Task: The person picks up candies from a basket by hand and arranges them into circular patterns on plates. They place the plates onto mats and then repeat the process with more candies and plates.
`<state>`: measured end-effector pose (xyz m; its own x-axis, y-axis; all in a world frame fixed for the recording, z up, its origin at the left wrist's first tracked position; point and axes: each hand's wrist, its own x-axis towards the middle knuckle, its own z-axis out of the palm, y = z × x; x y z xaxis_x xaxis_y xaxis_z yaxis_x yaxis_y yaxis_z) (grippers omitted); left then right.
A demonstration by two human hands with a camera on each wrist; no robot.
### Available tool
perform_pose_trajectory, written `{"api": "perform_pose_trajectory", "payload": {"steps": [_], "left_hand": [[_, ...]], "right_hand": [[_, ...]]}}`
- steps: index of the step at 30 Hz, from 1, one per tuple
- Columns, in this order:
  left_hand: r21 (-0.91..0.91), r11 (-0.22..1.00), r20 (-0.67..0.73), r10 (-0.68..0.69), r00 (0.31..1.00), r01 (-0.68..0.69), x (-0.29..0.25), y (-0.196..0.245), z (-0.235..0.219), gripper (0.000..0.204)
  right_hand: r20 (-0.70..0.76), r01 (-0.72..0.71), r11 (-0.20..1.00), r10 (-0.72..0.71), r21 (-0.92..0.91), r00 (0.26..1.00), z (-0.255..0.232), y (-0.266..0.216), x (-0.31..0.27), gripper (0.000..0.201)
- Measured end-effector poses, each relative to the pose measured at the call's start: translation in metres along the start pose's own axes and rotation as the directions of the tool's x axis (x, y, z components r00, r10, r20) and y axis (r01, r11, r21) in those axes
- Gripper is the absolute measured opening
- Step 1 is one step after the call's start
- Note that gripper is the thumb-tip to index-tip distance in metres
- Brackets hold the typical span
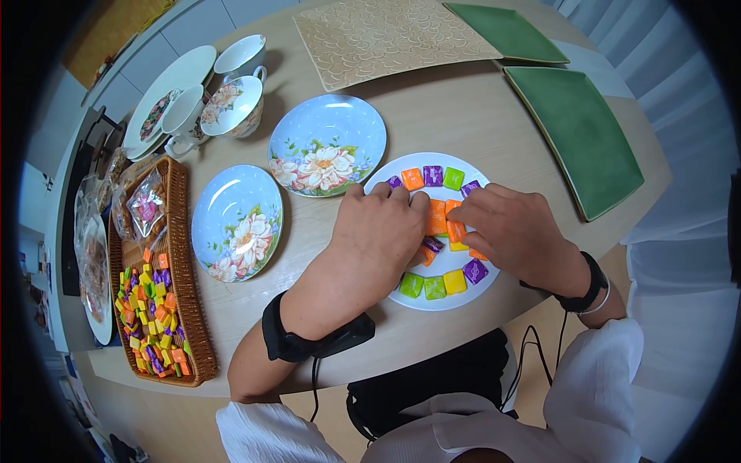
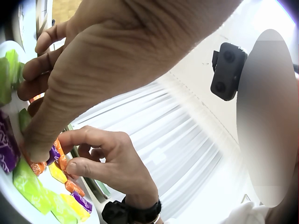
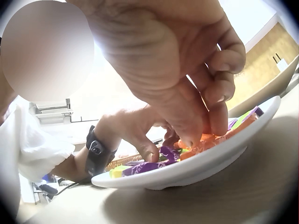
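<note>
Wrapped candies lie on a white plate (image 1: 384, 171), with orange, purple and green ones along its far side, and green (image 1: 434, 288), yellow (image 1: 455, 282) and purple (image 1: 475, 271) ones along its near side. The left hand (image 1: 382, 231) bends over the plate's left part; its thumb touches an orange candy (image 2: 37, 167) in the left wrist view. From the right, the right hand (image 1: 513, 235) pinches an orange candy (image 1: 455, 230) between thumb and fingers near the middle. Beside it lies another orange candy (image 1: 437, 219). Both hands hide part of the plate.
Left of the plate are two blue floral plates (image 1: 235, 201) (image 1: 309, 127), cups (image 1: 231, 108) and a wicker basket (image 1: 202, 339) of candies. Beyond are a beige textured tray (image 1: 386, 38) and green plates (image 1: 587, 139) (image 1: 509, 32).
</note>
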<state>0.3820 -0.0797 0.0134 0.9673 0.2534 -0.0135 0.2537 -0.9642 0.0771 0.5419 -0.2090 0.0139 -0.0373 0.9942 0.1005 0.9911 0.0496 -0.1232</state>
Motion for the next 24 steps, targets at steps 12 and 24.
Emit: {"api": "perform_pose_trajectory", "payload": {"steps": [12, 24], "left_hand": [[-0.012, 1.0, -0.012, 0.002, 1.0, -0.002, 0.0, -0.0002, 0.0006, 0.047], [-0.018, 1.0, 0.001, 0.019, 1.0, -0.019, 0.0004, -0.0007, -0.0004, 0.057]], "right_hand": [[-0.012, 0.012, 1.0, -0.013, -0.017, 1.0, 0.0026, -0.0016, 0.0004, 0.02], [0.035, -0.028, 1.0, 0.028, 0.003, 0.999, 0.0008, -0.002, 0.001, 0.028]]}}
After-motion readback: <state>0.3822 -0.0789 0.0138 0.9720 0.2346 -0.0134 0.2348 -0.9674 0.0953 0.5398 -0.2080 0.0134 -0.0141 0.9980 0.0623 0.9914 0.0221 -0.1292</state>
